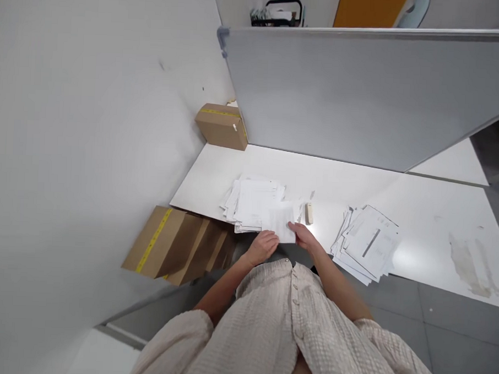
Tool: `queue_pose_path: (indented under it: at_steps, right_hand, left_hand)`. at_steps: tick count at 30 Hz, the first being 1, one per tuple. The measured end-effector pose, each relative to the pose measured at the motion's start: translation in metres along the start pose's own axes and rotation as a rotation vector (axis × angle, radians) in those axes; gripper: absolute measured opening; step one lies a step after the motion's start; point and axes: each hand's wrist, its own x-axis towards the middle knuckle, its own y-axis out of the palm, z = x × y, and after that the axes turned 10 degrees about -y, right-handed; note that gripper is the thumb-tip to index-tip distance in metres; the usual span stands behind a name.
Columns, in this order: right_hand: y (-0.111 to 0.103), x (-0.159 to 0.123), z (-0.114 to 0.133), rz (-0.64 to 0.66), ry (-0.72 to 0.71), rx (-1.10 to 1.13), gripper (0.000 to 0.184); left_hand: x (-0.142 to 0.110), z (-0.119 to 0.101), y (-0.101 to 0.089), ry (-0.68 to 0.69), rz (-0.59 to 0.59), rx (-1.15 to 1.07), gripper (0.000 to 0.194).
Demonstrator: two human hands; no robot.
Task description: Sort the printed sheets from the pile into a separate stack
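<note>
A small white sheet of paper (283,217) is held just in front of my body, at the table's near edge. My right hand (304,236) grips its right side, thumb on top and the other fingers mostly hidden beneath. At the lower left corner, my left hand (264,246) has its fingers closed together on the sheet. Partly behind this sheet lies an uneven stack of printed papers (255,198). A small cream-coloured block, possibly a stapler (309,213), rests on the table just beyond my right hand.
Another untidy paper stack (371,242) overhangs the near edge of the white table (421,227) on the right. A grey partition (340,97) rises along the back. One taped cardboard box (223,128) sits at the far left corner; more cardboard boxes (164,244) stand below left.
</note>
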Motion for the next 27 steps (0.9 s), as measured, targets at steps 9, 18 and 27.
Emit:
queue_pose_path:
  at_steps: [9, 18, 27]
  right_hand:
    - [-0.056, -0.015, -0.018, -0.392, -0.266, -0.287, 0.033]
    - [-0.050, -0.037, -0.015, -0.454, -0.269, -0.278, 0.039]
    - [-0.045, -0.034, -0.015, -0.410, -0.283, -0.282, 0.039]
  left_hand:
    - [0.013, 0.055, -0.014, -0.547, -0.044, 0.198, 0.042]
    - [0.021, 0.073, -0.021, -0.459, 0.145, 0.318, 0.043]
    - [0.030, 0.079, -0.026, -0.608, 0.064, 0.096, 0.027]
